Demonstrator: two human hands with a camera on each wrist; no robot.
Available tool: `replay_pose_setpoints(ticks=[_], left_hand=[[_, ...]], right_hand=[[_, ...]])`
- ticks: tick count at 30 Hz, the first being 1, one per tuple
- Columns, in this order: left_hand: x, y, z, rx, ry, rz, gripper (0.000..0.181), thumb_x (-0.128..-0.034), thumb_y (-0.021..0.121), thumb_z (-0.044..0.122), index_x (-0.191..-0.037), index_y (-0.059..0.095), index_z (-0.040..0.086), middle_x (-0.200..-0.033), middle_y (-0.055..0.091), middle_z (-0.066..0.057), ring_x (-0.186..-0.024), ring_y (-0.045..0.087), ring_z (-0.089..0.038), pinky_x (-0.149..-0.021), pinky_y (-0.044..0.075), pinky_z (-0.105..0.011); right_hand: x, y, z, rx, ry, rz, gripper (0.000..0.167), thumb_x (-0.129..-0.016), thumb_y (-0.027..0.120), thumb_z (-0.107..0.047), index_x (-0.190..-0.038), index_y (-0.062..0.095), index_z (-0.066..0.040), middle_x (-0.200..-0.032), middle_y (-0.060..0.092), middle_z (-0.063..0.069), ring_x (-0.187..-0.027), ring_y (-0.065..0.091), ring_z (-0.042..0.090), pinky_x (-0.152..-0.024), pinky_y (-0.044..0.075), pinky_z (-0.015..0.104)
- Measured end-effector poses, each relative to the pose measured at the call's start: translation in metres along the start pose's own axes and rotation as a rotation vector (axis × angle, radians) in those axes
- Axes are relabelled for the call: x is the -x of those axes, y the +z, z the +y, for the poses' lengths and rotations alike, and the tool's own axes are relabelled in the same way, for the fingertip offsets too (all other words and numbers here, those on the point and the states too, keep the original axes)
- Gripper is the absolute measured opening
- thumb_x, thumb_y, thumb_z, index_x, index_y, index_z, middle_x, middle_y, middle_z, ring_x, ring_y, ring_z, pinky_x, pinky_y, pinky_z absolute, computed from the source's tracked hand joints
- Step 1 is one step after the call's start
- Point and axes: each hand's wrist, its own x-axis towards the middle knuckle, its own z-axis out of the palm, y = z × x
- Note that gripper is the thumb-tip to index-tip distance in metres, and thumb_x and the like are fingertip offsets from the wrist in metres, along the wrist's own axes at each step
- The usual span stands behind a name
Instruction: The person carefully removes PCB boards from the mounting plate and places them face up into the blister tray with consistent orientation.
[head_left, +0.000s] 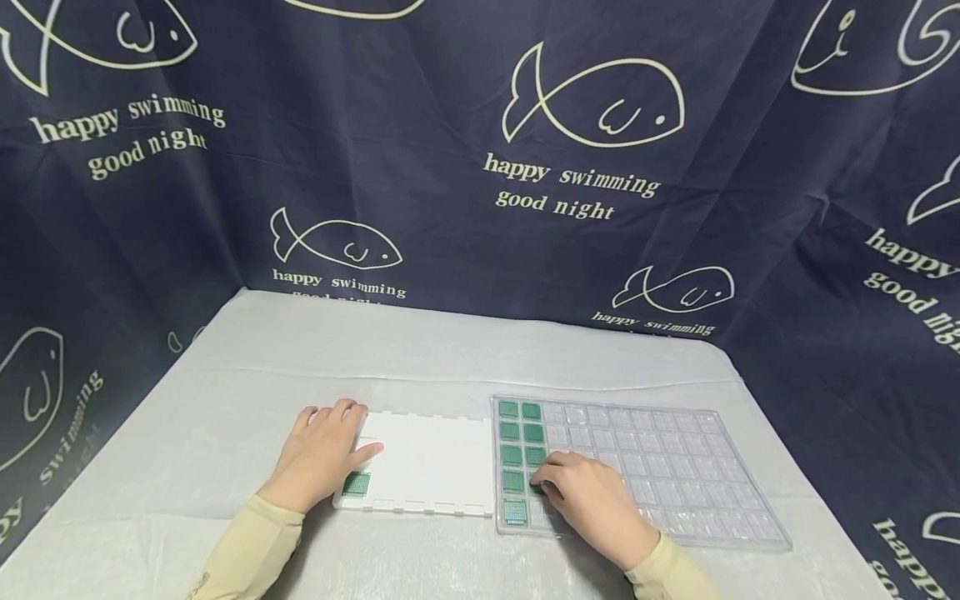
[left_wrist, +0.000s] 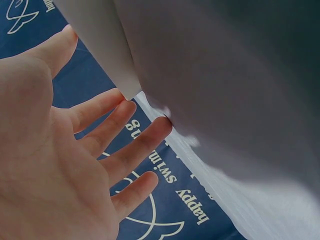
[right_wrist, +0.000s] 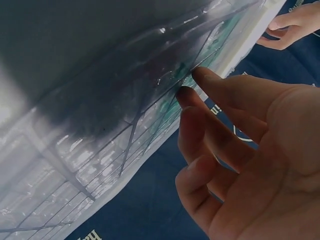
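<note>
My left hand (head_left: 318,454) rests at the left end of a flat white tray (head_left: 431,458), its thumb over the top. In the left wrist view those fingers (left_wrist: 137,147) are fairly straight and touch the edge. One small green square circuit board (head_left: 356,485) sits at the tray's near left corner. My right hand (head_left: 596,504) is over a clear compartment tray (head_left: 697,475), thumb and forefinger pinching another green circuit board (head_left: 536,485) at the second column; the fingers mostly hide it. Several green boards (head_left: 512,456) fill the two leftmost columns above and beside it.
Both trays lie side by side on a table covered in pale cloth (head_left: 420,367). Rows of transparent compartments stretch rightward from the green boards. A dark blue curtain (head_left: 450,167) printed with fish and lettering hangs behind and at both sides.
</note>
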Motion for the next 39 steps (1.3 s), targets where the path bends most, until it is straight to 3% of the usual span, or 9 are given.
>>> replay_pose_setpoints(ticks=[16, 24, 39], left_hand=[[0.001, -0.001, 0.000, 0.005, -0.001, 0.002, 0.056, -0.0904, 0.073, 0.045, -0.128, 0.060, 0.005, -0.126, 0.065, -0.013, -0.111, 0.066, -0.034, -0.106, 0.044, -0.058], [0.001, -0.002, 0.001, 0.003, 0.003, 0.005, 0.056, -0.0907, 0.073, 0.045, -0.127, 0.060, 0.005, -0.125, 0.065, -0.013, -0.111, 0.066, -0.034, -0.106, 0.044, -0.058], [0.000, -0.001, 0.000, 0.014, -0.001, -0.002, 0.056, -0.0906, 0.073, 0.045, -0.128, 0.060, 0.006, -0.125, 0.065, -0.012, -0.111, 0.066, -0.033, -0.105, 0.045, -0.057]], right_hand=[[-0.001, -0.002, 0.000, -0.001, -0.008, 0.002, 0.016, -0.080, 0.084, -0.010, -0.089, 0.079, -0.022, -0.091, 0.074, -0.011, -0.081, 0.072, 0.010, -0.063, 0.058, 0.024], [-0.004, -0.004, -0.005, 0.008, -0.014, 0.039, 0.017, -0.079, 0.085, -0.011, -0.087, 0.076, -0.023, -0.085, 0.071, -0.012, -0.075, 0.070, 0.008, -0.059, 0.055, 0.023], [-0.025, -0.004, -0.038, 0.026, -0.109, 0.084, 0.014, -0.080, 0.085, -0.016, -0.087, 0.075, -0.022, -0.085, 0.070, -0.012, -0.078, 0.069, 0.007, -0.068, 0.058, 0.025]])
